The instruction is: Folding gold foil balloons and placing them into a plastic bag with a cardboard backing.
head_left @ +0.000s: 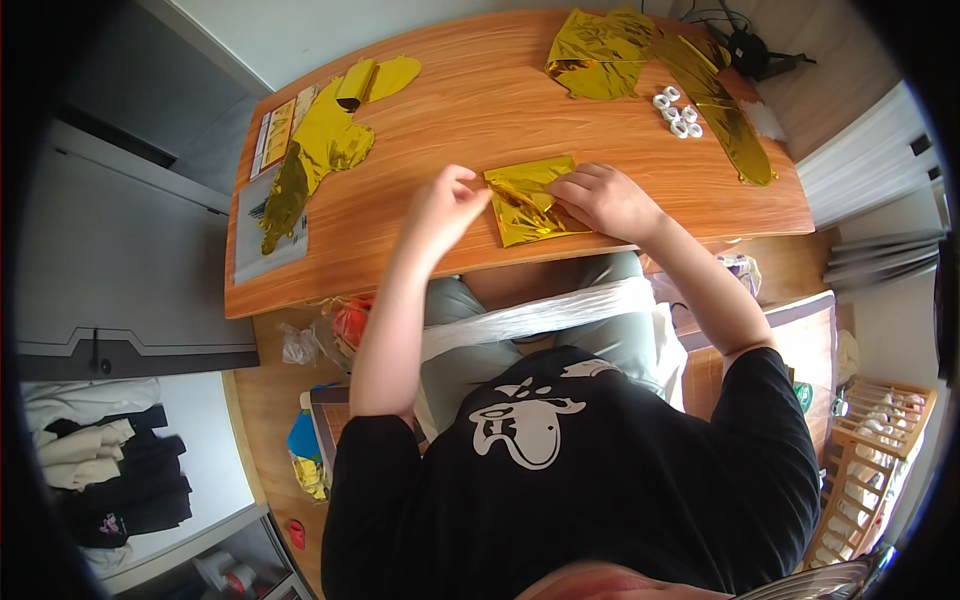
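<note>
On the wooden table (440, 110) before me lies a folded gold foil balloon (520, 215), flat, creased and shiny. My left hand (452, 208) is at its left edge, with thumb and bent fingers closed on the foil there. From the right, my right hand (608, 203) reaches over the foil, its fingers curled and pinching the upper right part. The fingertips of that hand are partly hidden behind its own knuckles. Both forearms rest near the table's front edge.
More flat gold foil balloons lie at the left (335, 140), the back right (598, 55) and the right edge (725, 115). Several white ribbon rolls (680, 115) sit at the right. A clear plastic packet (262, 255) lies at the left edge. A black device (748, 50) stands behind.
</note>
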`<state>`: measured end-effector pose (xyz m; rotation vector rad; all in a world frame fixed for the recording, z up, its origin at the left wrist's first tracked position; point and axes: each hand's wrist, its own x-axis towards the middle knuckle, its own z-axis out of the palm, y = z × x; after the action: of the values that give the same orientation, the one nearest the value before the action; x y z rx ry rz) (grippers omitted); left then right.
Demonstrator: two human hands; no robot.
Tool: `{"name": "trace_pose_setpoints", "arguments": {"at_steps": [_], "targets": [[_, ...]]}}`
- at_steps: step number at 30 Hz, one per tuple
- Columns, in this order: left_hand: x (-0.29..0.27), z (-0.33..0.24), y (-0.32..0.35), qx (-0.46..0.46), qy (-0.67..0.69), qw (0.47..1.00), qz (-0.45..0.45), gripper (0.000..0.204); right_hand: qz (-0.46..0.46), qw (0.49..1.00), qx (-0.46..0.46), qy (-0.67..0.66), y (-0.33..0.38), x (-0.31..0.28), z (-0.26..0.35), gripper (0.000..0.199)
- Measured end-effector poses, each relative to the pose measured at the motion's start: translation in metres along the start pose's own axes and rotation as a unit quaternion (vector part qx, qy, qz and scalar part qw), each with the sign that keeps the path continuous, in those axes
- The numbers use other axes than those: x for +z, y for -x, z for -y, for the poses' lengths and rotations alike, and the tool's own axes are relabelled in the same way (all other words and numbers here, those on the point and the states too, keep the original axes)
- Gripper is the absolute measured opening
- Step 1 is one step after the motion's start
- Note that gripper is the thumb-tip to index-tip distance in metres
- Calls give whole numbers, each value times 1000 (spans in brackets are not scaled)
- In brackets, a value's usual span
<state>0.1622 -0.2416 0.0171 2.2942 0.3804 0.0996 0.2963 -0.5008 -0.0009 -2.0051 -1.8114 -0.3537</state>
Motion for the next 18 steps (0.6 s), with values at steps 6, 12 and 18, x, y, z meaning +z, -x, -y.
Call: {"name": "trace_pose_setpoints", "arguments": {"at_steps": [6,12,18], "targets": [[31,1,-1,17,41,997,-56,50,16,1000,19,10,-19,-3,14,39],[38,-5,-10,3,62,996,-69,55,-32,999,12,-19,-17,2,9,34],[47,-9,-15,10,97,987,-130,57,-12,970,204,-128,-13,3,3,24]]}}
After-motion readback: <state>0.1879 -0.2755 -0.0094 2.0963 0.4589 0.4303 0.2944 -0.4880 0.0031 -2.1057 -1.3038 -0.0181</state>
